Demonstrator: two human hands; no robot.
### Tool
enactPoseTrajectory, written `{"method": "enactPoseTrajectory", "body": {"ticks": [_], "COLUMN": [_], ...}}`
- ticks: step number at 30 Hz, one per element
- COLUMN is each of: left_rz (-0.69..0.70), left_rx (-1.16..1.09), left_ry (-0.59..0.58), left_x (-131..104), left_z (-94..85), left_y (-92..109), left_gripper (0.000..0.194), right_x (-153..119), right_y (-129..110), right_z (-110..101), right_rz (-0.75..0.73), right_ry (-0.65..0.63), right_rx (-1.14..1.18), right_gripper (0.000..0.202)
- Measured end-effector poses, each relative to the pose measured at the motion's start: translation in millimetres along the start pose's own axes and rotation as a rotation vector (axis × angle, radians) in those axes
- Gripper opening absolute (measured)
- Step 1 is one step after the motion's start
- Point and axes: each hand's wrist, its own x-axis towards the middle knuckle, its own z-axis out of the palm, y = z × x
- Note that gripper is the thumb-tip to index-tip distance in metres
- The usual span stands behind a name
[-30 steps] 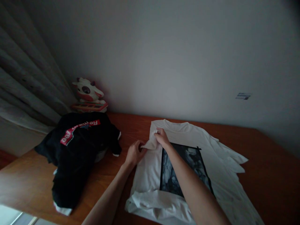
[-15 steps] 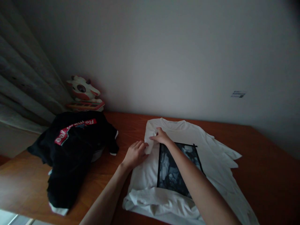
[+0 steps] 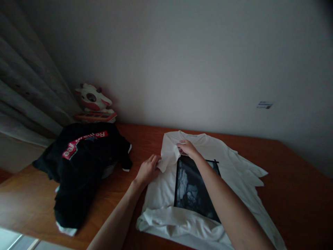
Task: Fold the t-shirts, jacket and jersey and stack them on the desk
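A white T-shirt with a dark printed picture lies spread on the wooden table, its collar toward the wall and its lower part bunched up near me. Its left sleeve is folded inward over the chest. My left hand pinches the shirt's left edge by the folded sleeve. At the upper chest, just above the print, my right hand grips the sleeve's inner end; its fingertips are partly hidden by cloth. My right forearm crosses over the print.
A black garment with red lettering lies crumpled on the table at left. Behind it a toy cow sits on a toy keyboard. A curtain hangs at far left, and a small label is on the wall.
My right hand has moved right across the chest, drawing the sleeve cloth inward. My left hand has shifted slightly left and stays at the shirt's edge.
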Motion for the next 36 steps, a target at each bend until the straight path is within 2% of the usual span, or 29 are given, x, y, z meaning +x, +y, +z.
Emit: {"method": "enactPoseTrajectory", "body": {"ticks": [6,10,16,19,23,25,29,32,36], "left_rz": [0.010,-0.009,-0.049,-0.054,0.022,0.039,-0.028,-0.081,-0.139], "left_rx": [0.032,0.042,0.026,0.051,0.085,0.088,0.085,0.091,0.110], "left_ry": [-0.043,-0.051,-0.066,-0.097,-0.113,-0.133,-0.186,-0.209,-0.228], "left_x": [-0.4,0.3,0.2,-0.2,0.5,0.9,1.0,0.7,1.2], "left_z": [-0.5,-3.5,-8.2,-8.4,-8.6,-9.0,-10.4,-12.7,-16.6], "left_y": [0.1,0.1,-0.5,-2.1,-1.0,1.1,5.6,8.5,12.2], "left_gripper": [0.041,0.043,0.040,0.043,0.047,0.049,0.051,0.050,0.050], "right_x": [-9.2,-9.6,-9.4,-12.3,-16.9,-16.3,-3.0,14.7,39.2], "right_y": [10.2,6.8,7.5,13.8,19.8,19.0,8.1,-3.9,-14.7], "right_z": [-12.0,-16.4,-27.9,-34.5,-35.8,-31.0,-9.6,12.5,38.0], "right_rz": [-0.035,-0.073,-0.092,-0.148,-0.319,-0.409,-0.519,-0.533,-0.477], "right_ry": [-0.035,-0.040,-0.093,-0.055,0.040,0.016,-0.093,-0.145,-0.182], "right_rx": [-0.193,-0.223,-0.314,-0.458,-0.628,-0.692,-0.798,-0.859,-0.911], "right_gripper": [0.035,0.026,0.027,0.023,0.032,0.037,0.043,0.048,0.054]}}
